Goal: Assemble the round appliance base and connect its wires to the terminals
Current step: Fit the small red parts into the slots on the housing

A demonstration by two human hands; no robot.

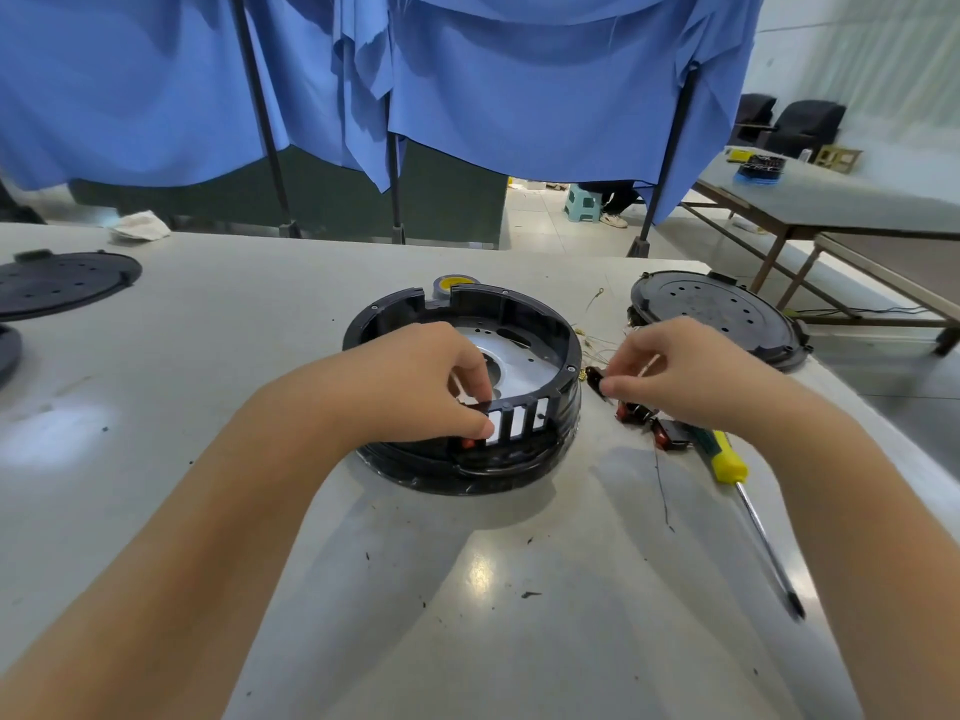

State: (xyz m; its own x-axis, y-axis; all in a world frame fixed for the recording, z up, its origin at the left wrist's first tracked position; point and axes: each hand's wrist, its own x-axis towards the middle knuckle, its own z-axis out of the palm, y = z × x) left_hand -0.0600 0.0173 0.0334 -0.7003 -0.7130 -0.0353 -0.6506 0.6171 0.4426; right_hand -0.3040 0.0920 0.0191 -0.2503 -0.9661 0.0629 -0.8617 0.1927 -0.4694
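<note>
The round black appliance base point(519, 314) stands open-side up in the middle of the white table point(208, 314), with a silver plate point(524, 366) inside. My left hand point(415, 381) grips the base's near slotted wall, thumb outside and fingers inside, beside a small red part point(469, 443) set in the wall. My right hand point(675, 371) pinches a small dark switch part point(595, 379) just right of the base. Thin wires point(597, 340) trail on the table behind it. Two more red-and-black switches point(631, 414) point(670, 436) lie under my right hand.
A yellow-handled screwdriver point(727, 462) lies at the right, its shaft pointing toward me. A black round cover point(717, 314) sits at the back right and another black cover point(62, 283) at the far left. A yellow tape roll point(455, 282) sits behind the base. Blue curtains point(467, 80) hang beyond the table.
</note>
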